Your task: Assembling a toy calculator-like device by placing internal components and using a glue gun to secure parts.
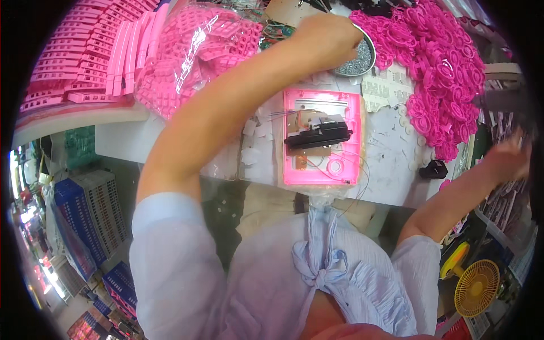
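My left hand reaches across the bench, its fingers bent down and closed at a round tin of small silvery screws; what they hold, if anything, is hidden. My right hand is out at the far right, smeared by motion, beside a blurred dark object. In front of me lies an open pink plastic casing. A black elongated part rests across it, with thin wires and a brown board inside.
Pink ring-shaped parts are heaped at right. Bagged pink grid parts and stacked pink strips lie left. A small black block sits near the bench's front edge. A yellow fan stands lower right; blue crates are lower left.
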A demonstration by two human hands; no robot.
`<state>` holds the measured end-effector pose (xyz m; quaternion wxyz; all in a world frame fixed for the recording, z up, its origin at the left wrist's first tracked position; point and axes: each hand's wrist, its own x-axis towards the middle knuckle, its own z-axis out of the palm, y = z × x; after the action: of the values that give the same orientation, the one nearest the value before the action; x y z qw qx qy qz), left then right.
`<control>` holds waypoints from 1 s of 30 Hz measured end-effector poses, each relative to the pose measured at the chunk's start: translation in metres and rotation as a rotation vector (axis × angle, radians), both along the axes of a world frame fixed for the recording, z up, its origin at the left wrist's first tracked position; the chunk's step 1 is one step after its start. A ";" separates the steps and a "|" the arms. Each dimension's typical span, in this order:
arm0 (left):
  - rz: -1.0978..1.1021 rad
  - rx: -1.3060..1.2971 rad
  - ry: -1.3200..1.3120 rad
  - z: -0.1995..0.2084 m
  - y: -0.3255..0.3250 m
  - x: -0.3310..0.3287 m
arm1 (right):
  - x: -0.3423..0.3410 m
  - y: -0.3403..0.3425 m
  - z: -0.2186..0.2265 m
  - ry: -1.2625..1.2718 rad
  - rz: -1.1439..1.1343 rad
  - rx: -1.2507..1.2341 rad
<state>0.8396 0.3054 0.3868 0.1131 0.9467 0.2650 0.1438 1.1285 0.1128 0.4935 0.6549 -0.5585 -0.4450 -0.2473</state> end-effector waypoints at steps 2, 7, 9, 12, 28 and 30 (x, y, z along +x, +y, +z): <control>-0.035 0.194 0.126 -0.039 0.015 0.009 | 0.001 0.027 -0.016 0.514 0.574 -0.073; -0.079 0.224 0.206 -0.018 0.002 0.023 | 0.016 0.013 -0.027 0.546 0.959 -0.537; -0.084 0.231 0.241 -0.026 0.004 0.023 | -0.002 0.028 -0.031 0.613 1.129 -0.500; -0.105 0.232 0.316 -0.033 0.007 0.025 | -0.037 0.050 -0.035 0.558 1.234 -0.472; -0.087 0.255 -0.304 0.046 -0.078 -0.076 | -0.152 0.030 -0.028 0.746 1.252 -0.276; 0.024 0.162 -0.329 0.041 -0.117 -0.109 | -0.178 0.019 -0.030 0.688 1.465 -0.285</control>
<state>0.7311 0.1888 0.4275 0.0767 0.9132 0.2417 0.3190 0.9503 0.1319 0.4635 0.6728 -0.2486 -0.4985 0.4868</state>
